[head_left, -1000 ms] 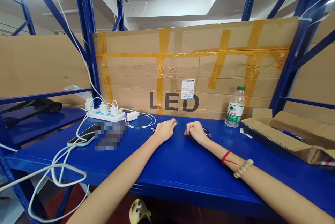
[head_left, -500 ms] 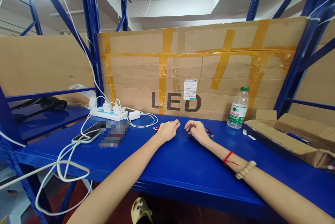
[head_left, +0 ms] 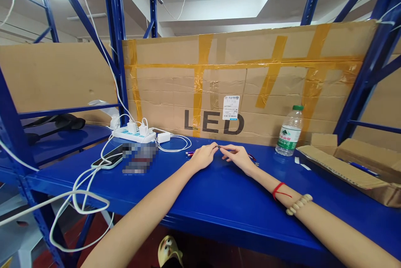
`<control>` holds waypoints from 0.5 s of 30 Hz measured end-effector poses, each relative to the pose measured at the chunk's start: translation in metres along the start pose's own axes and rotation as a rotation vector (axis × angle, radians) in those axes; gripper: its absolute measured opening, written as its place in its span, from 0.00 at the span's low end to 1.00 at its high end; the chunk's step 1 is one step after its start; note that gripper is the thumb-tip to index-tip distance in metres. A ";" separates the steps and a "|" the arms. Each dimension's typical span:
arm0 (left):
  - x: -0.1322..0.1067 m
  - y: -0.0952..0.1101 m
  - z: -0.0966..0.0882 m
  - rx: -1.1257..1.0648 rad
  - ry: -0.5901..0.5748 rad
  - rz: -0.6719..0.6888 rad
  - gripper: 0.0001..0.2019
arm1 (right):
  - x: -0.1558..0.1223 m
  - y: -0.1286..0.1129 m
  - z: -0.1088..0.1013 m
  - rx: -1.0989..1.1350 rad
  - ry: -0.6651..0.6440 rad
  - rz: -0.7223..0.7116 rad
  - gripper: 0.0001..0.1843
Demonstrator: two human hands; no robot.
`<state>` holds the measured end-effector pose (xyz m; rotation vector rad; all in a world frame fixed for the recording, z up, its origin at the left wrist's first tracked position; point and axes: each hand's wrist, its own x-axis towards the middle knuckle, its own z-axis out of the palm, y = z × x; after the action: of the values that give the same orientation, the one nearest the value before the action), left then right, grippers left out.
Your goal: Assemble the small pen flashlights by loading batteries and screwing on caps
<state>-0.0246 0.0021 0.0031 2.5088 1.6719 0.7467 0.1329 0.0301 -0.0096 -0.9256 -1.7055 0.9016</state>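
Observation:
My left hand (head_left: 203,157) is closed in a pinch near the back of the blue table, with a small dark, shiny-tipped piece (head_left: 218,147) at its fingertips. My right hand (head_left: 237,158) meets it there, thumb and forefinger drawn together at the piece; whatever they grip is too small to make out. A purple pen-like end with a metallic part (head_left: 189,154) shows left of my left hand; whether it joins the pinched piece is hidden. Behind my right wrist, a dark red pen-like part (head_left: 251,157) and a small metallic bit (head_left: 257,163) are partly covered.
A water bottle (head_left: 288,134) stands behind on the right, beside white paper scraps (head_left: 302,164) and an open cardboard box (head_left: 354,172) holding a blue pen (head_left: 363,169). To the left are a phone (head_left: 108,160), a power strip (head_left: 134,135) and looping white cables (head_left: 75,195).
My right hand has moved left, and its curled fingers have straightened to meet my left fingertips. My left hand stays in about the same place. The view has shifted slightly.

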 end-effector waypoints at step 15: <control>0.000 -0.009 0.011 -0.064 -0.009 0.264 0.12 | 0.003 0.005 -0.015 0.073 -0.108 0.038 0.15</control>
<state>-0.0281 0.0083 -0.0088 2.7141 1.3051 0.7914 0.1475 0.0373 -0.0090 -0.8768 -1.7397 1.0484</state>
